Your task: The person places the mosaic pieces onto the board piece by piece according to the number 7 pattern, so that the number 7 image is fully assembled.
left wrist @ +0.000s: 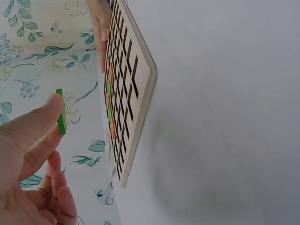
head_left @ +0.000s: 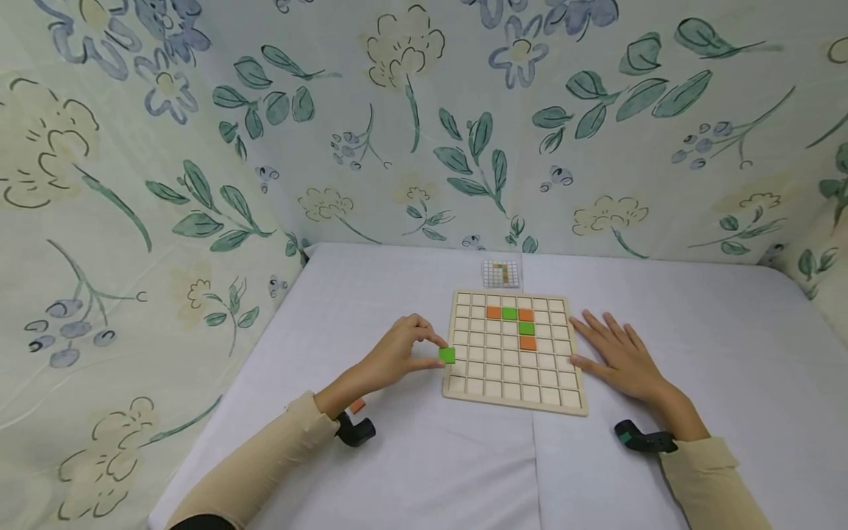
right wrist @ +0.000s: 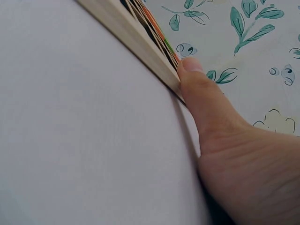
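Observation:
Between thumb and fingertips, my left hand [head_left: 396,355] pinches a green square tile [head_left: 447,355] at the left edge of a wooden grid board [head_left: 486,372]. The left wrist view shows this green tile [left wrist: 61,112] edge-on, raised off the table. My right hand [head_left: 619,358] lies with spread, straight fingers along the board's right side; its thumb [right wrist: 192,77] touches the frame in the right wrist view. Orange and green tiles sit in the board's cells: a row of three, orange [head_left: 493,313], green [head_left: 509,313], orange [head_left: 525,315], then green [head_left: 526,328] and orange [head_left: 528,343] below the right one.
A small printed pattern card [head_left: 500,274] lies behind the board. An orange tile [head_left: 358,405] is on the white tablecloth [head_left: 450,464], partly hidden by the left wrist. Both wrists wear black camera straps. A floral curtain [head_left: 411,147] hangs behind the table.

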### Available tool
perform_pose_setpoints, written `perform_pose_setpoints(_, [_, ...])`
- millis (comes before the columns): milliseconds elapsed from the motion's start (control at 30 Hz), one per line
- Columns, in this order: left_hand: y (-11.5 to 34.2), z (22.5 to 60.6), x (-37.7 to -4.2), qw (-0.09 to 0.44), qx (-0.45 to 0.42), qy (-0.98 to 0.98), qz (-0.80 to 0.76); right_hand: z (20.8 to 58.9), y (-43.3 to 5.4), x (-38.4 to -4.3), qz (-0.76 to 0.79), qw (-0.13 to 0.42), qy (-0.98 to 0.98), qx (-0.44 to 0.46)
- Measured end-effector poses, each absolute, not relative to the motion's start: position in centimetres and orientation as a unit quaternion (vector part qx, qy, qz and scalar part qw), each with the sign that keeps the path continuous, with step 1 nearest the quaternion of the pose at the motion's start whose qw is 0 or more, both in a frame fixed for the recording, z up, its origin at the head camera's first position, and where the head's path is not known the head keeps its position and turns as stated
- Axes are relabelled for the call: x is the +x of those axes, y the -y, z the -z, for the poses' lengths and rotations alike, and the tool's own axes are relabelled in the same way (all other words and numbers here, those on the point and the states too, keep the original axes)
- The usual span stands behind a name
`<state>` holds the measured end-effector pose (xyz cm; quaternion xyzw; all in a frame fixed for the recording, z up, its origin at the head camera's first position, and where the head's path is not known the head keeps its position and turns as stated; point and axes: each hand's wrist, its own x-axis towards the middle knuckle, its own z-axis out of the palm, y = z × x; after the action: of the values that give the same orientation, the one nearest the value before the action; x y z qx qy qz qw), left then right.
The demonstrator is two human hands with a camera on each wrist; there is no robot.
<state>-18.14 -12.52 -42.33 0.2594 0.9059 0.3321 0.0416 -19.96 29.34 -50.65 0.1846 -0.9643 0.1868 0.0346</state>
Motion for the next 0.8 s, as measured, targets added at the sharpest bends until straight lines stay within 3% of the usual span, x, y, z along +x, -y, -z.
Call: perform_pose_setpoints(800, [5.1,42.5,-21.2,0.059,0.325,-0.892,-0.308,50.9,-29.4,-20.0,-0.187,0.037,0.964,0.186])
